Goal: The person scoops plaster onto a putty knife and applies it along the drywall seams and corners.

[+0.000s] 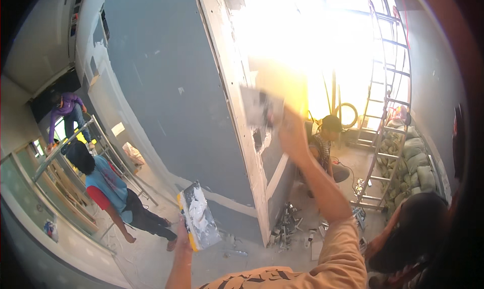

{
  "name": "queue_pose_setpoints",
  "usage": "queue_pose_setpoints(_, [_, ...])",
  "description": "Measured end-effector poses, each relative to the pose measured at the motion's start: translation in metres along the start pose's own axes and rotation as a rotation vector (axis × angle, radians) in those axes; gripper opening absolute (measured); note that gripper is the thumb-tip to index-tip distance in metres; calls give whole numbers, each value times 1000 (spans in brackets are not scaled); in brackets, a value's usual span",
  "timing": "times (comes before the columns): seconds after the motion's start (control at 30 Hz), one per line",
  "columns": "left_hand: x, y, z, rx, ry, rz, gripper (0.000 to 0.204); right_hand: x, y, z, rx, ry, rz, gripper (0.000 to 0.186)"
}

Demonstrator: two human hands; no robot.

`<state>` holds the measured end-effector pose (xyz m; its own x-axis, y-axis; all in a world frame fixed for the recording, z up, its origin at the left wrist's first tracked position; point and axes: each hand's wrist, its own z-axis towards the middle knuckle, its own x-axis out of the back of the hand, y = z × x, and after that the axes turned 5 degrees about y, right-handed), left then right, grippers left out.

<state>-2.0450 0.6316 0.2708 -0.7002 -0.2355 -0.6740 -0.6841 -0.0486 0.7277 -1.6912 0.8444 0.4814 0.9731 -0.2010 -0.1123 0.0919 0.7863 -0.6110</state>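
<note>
My left hand (185, 234) grips a wide putty knife (209, 233) by its yellow back edge, low in front of the wall. White joint compound (198, 208) is heaped on its blade. My right hand (292, 135) is raised and closed around a smaller putty knife (249, 107), blurred by motion. That blade is at the white-coated corner (233, 95) of the grey wall panel (161, 82); whether it touches cannot be told. Rough patches of white compound run down the corner, with a chipped dark spot below the blade.
Ladders (385, 117) stand right by a bright window, beside stacked sacks (417, 155). Metal scraps (286, 228) lie at the wall's foot. One person crouches behind my right arm, another is close at lower right. At left, two people are by a scaffold (108, 155).
</note>
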Motion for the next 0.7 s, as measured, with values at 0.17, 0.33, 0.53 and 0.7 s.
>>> queue_pose_setpoints(0.17, [-15, -20, -20, -56, 93, 13, 65, -13, -60, 230, 782, 245, -64, 30])
queue_pose_setpoints(0.33, [37, -25, -27, -267, 170, -9, 65, -61, -165, 404, 1078, 252, -86, 37])
queue_pose_setpoints(0.53, [99, -24, -55, -441, 339, 11, 60, -88, -208, 505, 1104, 343, -180, 34])
queue_pose_setpoints(0.7, [107, 0, -48, -509, 423, -92, 60, -113, -241, 552, 1152, 337, -7, 27])
